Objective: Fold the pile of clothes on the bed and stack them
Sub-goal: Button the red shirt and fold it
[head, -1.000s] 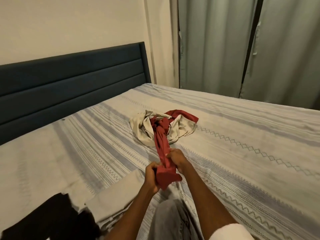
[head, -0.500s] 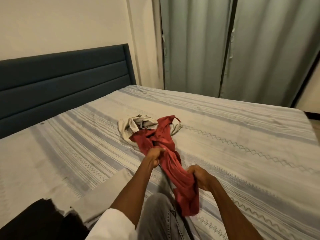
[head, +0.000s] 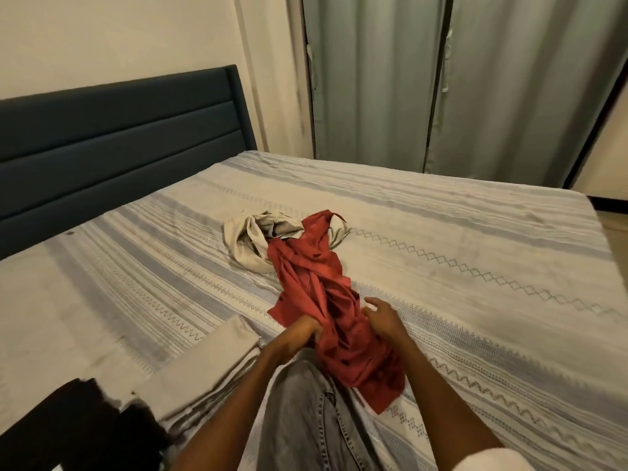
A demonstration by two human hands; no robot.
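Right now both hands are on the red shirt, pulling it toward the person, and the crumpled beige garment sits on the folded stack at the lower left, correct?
Not quite. In the head view the beige garment lies crumpled mid-bed under the far end of the red shirt, not on the folded stack. The left hand and right hand are on the shirt.

Matt red cloth garment point(head: 326, 300) lies on a woven, striped bedspread point(head: 475, 266) beside a padded fabric headboard point(head: 119, 137).

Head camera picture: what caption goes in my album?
Left hand grips crumpled red shirt on striped bed; right hand touches it.
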